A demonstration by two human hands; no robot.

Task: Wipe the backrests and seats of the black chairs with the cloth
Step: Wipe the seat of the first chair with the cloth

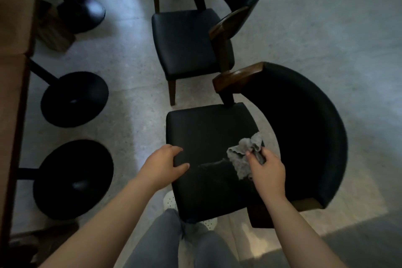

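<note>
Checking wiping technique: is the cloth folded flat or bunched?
Bunched: the grey cloth lies crumpled on the seat, pinched by the right hand.

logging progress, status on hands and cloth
Left hand grips near seat edge. Right hand pinches grey cloth on seat. Nothing in the way.

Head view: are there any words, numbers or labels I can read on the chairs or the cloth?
No words, numbers or signs can be read anywhere here.
The nearest black padded chair seat is plain.
The crumpled grey cloth in the right hand shows no label.
The round black table bases are plain too.
</note>
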